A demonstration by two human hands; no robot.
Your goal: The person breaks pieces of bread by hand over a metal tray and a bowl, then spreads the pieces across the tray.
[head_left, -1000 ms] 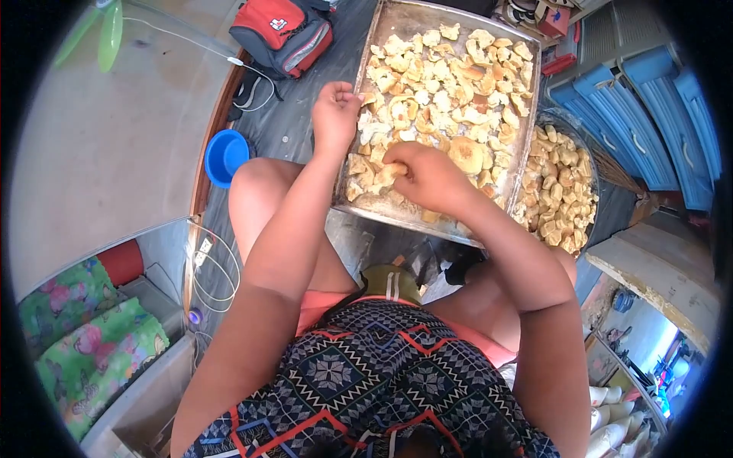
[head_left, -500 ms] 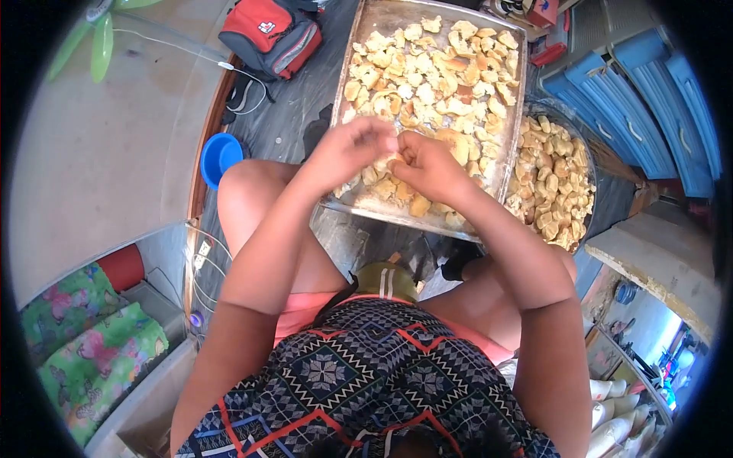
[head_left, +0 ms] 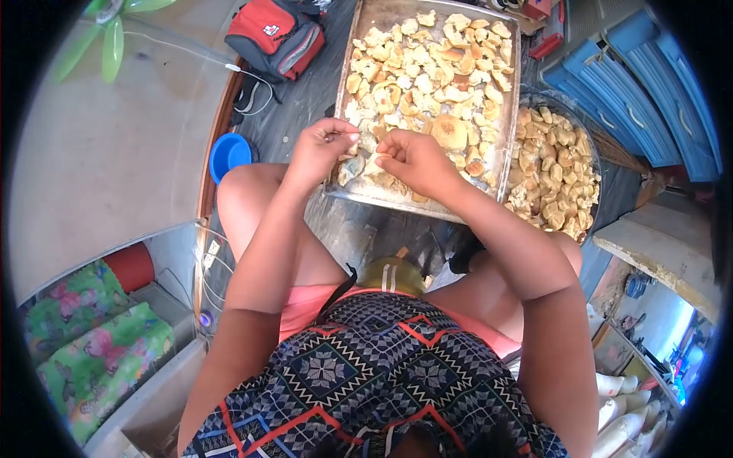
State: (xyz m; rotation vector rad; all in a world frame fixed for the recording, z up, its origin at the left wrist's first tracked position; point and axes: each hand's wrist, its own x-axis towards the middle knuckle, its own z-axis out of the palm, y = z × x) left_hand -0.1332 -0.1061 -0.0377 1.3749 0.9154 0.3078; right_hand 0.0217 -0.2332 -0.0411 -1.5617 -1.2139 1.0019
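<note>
Bread piece [head_left: 372,162]: a pale torn chunk I see pinched between my two hands, held just above the near edge of the tray.
Left hand [head_left: 317,153]: fingers curled in, gripping the left end of the bread piece; thumb and fingertips closed tight on it.
Right hand [head_left: 416,160]: clenched on the right end of the same piece, knuckles up, touching the left hand's fingertips or nearly so.
Tray [head_left: 427,210]: a metal baking tray on the floor in front of my knees, covered with torn bread chunks; one round, whole-looking bun [head_left: 449,131] lies just beyond my right hand.
Basket [head_left: 592,164]: a round container just right of the tray, full of the same golden chunks.
Blue bowl [head_left: 229,155]: on the floor left of the tray, beside my left knee.
Red backpack [head_left: 276,34]: lying further off, beyond the bowl, left of the tray's far end.
Blue crates [head_left: 649,91]: stacked at the far right, past the basket.
</note>
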